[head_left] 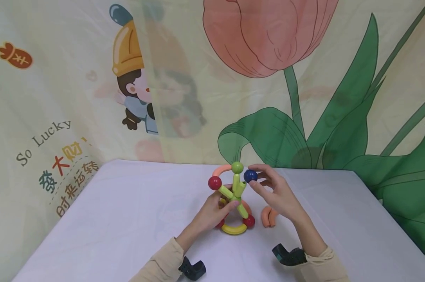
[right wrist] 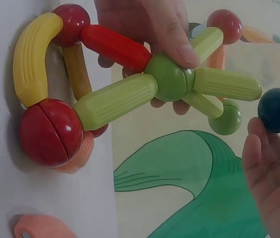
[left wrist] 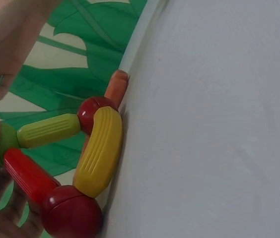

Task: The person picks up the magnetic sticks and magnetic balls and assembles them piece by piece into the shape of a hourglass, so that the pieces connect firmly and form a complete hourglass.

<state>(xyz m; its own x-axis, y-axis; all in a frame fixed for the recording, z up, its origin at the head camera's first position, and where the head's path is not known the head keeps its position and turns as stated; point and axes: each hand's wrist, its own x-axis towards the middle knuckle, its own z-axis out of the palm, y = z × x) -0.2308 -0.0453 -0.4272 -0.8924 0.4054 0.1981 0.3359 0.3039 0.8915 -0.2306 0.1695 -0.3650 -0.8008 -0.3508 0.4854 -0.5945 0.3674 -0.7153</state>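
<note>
A structure of coloured rods and balls stands on the table, its base a ring with red balls [head_left: 249, 221] and a yellow curved rod [head_left: 234, 229]. My left hand [head_left: 212, 209] grips the green ball [right wrist: 167, 77] at its centre, thumb on the near side. Green rods fan out from that ball; two lead to another red ball [head_left: 215, 183] and a green ball [head_left: 237, 167] at the top. One green rod [right wrist: 229, 83] has a bare end. My right hand [head_left: 277, 192] pinches a blue ball [head_left: 250, 176] just beside that end, with a small gap between them in the right wrist view.
Loose orange curved rods [head_left: 269, 216] lie on the white table [head_left: 128, 235], right of the structure. Behind the table hangs a printed cloth [head_left: 184, 117] with tulips and cartoon figures.
</note>
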